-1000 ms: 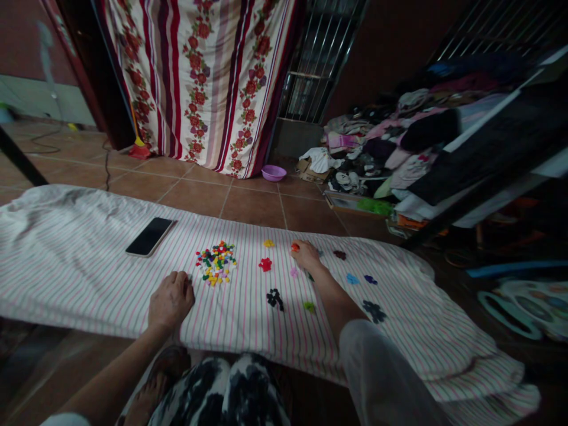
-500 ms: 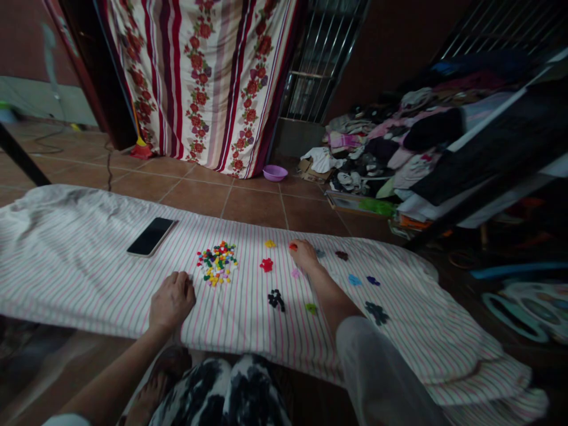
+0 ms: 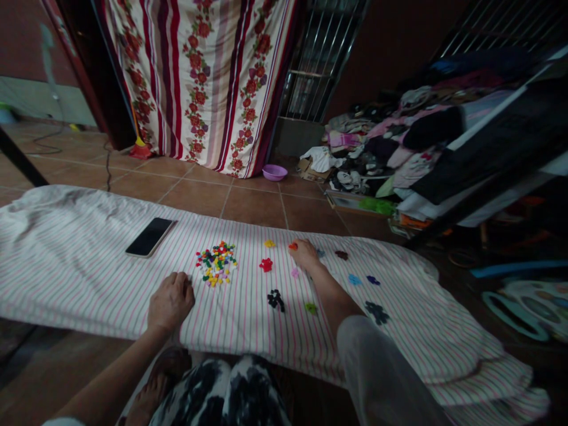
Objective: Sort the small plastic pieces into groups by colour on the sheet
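My right hand [image 3: 305,253] reaches over the striped cloth, its fingers pinched together at a small cluster of orange pieces [image 3: 293,246]. The fingers partly hide this cluster. My left hand [image 3: 172,300] rests on the cloth with its fingers curled in, and nothing shows in it. Just beyond it lies a loose heap of mixed-colour small pieces [image 3: 217,264]. Single-colour clusters lie around my right hand: yellow [image 3: 270,243], red [image 3: 265,265], pink [image 3: 295,273], black [image 3: 276,300], lime green [image 3: 311,308] and brown [image 3: 341,255]. A grey cluster is partly hidden behind the hand.
A phone [image 3: 149,238] lies on the striped cloth [image 3: 89,260] at left. Light blue [image 3: 354,280], dark blue [image 3: 373,280] and dark grey-green [image 3: 377,313] clusters lie right of my forearm. Beyond are a purple basin [image 3: 274,173], a floral curtain [image 3: 199,83] and piled clothes [image 3: 390,136].
Almost nothing differs. Both hands keep their places, with my right fingers still at the orange pieces; the view has shifted very slightly.
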The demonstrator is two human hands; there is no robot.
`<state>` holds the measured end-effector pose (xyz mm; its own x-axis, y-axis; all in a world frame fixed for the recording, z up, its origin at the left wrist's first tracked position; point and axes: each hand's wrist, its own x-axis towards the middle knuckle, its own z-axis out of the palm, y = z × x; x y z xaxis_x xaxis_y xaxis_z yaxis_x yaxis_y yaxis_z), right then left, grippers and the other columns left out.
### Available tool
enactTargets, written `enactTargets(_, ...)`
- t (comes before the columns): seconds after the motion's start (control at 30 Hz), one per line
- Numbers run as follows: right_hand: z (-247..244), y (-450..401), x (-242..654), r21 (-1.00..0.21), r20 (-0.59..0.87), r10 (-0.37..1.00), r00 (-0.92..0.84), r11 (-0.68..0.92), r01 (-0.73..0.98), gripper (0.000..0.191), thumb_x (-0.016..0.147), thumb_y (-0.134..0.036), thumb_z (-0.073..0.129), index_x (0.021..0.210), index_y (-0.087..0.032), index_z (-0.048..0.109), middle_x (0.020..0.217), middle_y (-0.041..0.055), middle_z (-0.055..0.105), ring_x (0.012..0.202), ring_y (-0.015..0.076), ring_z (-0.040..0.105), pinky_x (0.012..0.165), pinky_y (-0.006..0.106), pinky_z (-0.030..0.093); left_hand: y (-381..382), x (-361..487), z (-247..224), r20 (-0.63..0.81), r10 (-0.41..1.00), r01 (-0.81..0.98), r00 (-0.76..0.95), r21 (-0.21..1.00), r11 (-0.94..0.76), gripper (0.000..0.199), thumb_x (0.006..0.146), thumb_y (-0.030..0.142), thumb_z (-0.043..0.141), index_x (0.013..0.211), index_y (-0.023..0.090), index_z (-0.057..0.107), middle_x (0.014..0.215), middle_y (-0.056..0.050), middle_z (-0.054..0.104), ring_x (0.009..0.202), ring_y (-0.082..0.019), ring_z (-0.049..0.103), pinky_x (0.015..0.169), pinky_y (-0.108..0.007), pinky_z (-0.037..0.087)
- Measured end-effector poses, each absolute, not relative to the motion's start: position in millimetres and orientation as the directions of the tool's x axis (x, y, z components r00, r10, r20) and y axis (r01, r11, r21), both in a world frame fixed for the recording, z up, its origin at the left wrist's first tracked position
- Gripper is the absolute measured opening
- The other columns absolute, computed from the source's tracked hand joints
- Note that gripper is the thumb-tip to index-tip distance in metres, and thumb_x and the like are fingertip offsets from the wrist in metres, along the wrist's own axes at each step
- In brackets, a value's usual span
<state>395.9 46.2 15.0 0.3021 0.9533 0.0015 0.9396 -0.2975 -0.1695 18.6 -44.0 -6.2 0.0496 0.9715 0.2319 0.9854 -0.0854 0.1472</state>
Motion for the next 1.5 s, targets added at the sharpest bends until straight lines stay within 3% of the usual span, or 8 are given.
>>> enactTargets(0.27,14,44,399,-0.179,0.028,0.965,0.262,-0.253,0.951,0.024,0.088,-0.022,0.053,0.105,-0.014,0.068,0.106,0.0126,0.067,0.102,0.0196,0.06,0.085,0.025,0.04,-44,19,-7,0.248,0.968,0.986,0.044,0.145,-0.082,0.015,0.091,0.026,0.039,0.087,0.02,0.052,0.087,-0.005,0.061,0.085,-0.019,0.06,0.065,-0.029,0.038)
enactTargets(0.53,18,38,410,-0.221,0.084,0.971,0.222,-0.199,0.955,0.03,0.084,-0.022,0.058,0.112,-0.016,0.067,0.112,0.01,0.066,0.105,0.0191,0.059,0.091,0.025,0.041,-44,19,-4,0.242,0.969,0.985,0.055,0.145,-0.092,0.015,0.091,0.025,0.039,0.086,0.02,0.052,0.087,-0.005,0.061,0.085,-0.019,0.06,0.066,-0.029,0.038)
enactTargets(0.7,22,27,434,-0.168,0.149,0.939,0.311,-0.285,0.944,0.032,0.084,-0.016,0.054,0.112,-0.016,0.069,0.114,0.0107,0.066,0.104,0.0197,0.061,0.092,0.026,0.042,-45,18,-6,0.273,0.96,0.983,0.061,0.151,-0.106,0.016,0.09,0.025,0.039,0.087,0.019,0.053,0.086,-0.005,0.061,0.086,-0.019,0.06,0.066,-0.029,0.038)
enactTargets(0.9,22,10,465,-0.092,0.099,0.9,0.424,-0.416,0.905,0.035,0.082,-0.024,0.058,0.114,-0.016,0.069,0.11,0.0142,0.068,0.103,0.0243,0.063,0.09,0.029,0.044,-45,19,-5,0.267,0.962,0.984,0.061,0.148,-0.103,0.016,0.09,0.025,0.039,0.087,0.019,0.053,0.086,-0.005,0.061,0.085,-0.02,0.06,0.064,-0.029,0.038)
enactTargets(1.17,10,14,467,-0.119,0.105,0.933,0.345,-0.333,0.935,0.04,0.078,-0.021,0.063,0.117,-0.016,0.068,0.109,0.0114,0.071,0.109,0.0238,0.061,0.092,0.028,0.044,-45,20,-1,0.228,0.972,0.987,0.052,0.134,-0.084,0.018,0.09,0.026,0.038,0.088,0.018,0.055,0.089,-0.007,0.062,0.087,-0.02,0.061,0.065,-0.03,0.039)
enactTargets(1.5,7,19,468,-0.083,0.096,0.942,0.322,-0.315,0.946,0.031,0.086,-0.022,0.056,0.114,-0.017,0.069,0.111,0.0116,0.07,0.107,0.021,0.061,0.094,0.026,0.042,-46,21,0,0.212,0.976,0.988,0.038,0.141,-0.069,0.018,0.091,0.027,0.037,0.088,0.019,0.053,0.091,-0.006,0.063,0.087,-0.02,0.061,0.065,-0.029,0.039)
